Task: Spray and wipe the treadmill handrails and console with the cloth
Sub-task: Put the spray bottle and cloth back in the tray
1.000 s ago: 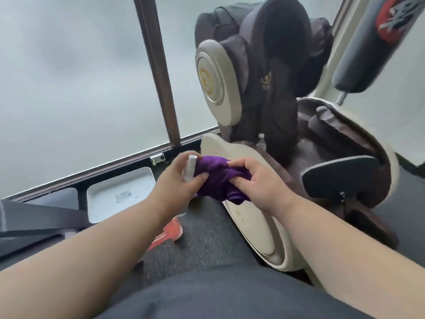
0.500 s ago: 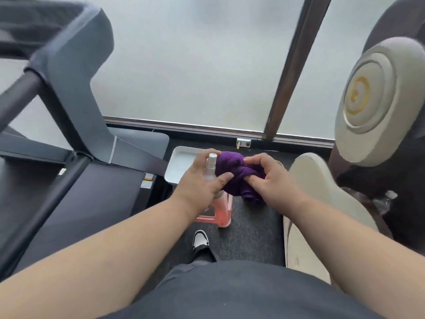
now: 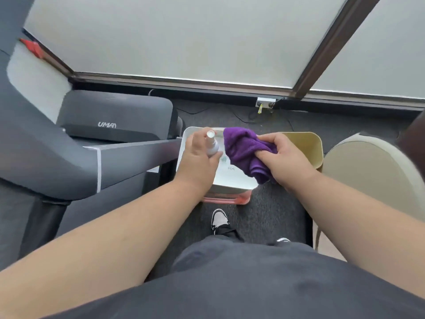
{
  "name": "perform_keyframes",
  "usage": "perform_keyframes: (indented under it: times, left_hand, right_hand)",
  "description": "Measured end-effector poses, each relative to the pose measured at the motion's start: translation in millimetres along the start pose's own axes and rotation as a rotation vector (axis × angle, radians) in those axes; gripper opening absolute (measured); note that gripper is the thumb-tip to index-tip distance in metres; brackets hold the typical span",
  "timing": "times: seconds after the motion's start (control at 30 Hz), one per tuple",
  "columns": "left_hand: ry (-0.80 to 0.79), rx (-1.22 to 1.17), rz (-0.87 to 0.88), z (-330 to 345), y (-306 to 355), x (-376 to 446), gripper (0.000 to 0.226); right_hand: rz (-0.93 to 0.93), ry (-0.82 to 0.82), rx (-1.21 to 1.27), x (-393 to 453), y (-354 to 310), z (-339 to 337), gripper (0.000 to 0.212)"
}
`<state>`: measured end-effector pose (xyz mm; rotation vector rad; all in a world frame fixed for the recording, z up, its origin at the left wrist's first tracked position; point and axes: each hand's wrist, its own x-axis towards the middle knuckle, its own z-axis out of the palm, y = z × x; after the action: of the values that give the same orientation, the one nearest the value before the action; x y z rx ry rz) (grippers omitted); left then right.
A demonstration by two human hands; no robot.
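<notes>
Bottle and cloth in hand, treadmill off to the left

The left hand (image 3: pixel 199 158) grips a small white spray bottle (image 3: pixel 212 143) upright, top uppermost; which way its nozzle faces is hard to tell. The right hand (image 3: pixel 285 158) clutches the bunched purple cloth (image 3: pixel 245 149), just beside the bottle. Both hover over a white tray (image 3: pixel 232 178). The treadmill's grey handrail (image 3: pixel 135 149) runs leftward from the left hand, the nearer one.

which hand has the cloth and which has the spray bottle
The right hand grips the purple cloth; the left hand holds the small white spray bottle beside it.
</notes>
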<state>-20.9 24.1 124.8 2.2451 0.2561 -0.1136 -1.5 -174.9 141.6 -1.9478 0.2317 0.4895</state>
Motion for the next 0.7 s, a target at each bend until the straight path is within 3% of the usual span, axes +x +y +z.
perform_keyframes:
  times: [0.13,0.33,0.63,0.7]
  left_hand:
    - [0.018,-0.01,-0.135,27.4,-48.1,63.0,0.044]
    - [0.024,-0.028,-0.181,79.4,-126.9,123.6,0.036]
    - [-0.087,0.062,-0.179,104.7,-202.2,135.6,0.031]
    - [-0.125,0.083,-0.189,104.2,-203.8,136.1,0.04]
  right_hand:
    - [0.13,-0.016,-0.001,34.3,33.4,19.3,0.02]
    - [0.196,-0.035,-0.036,72.4,69.6,30.9,0.024]
    - [0.277,-0.094,0.047,74.4,91.3,36.8,0.025]
    - [0.287,-0.087,0.058,72.5,87.6,30.4,0.025]
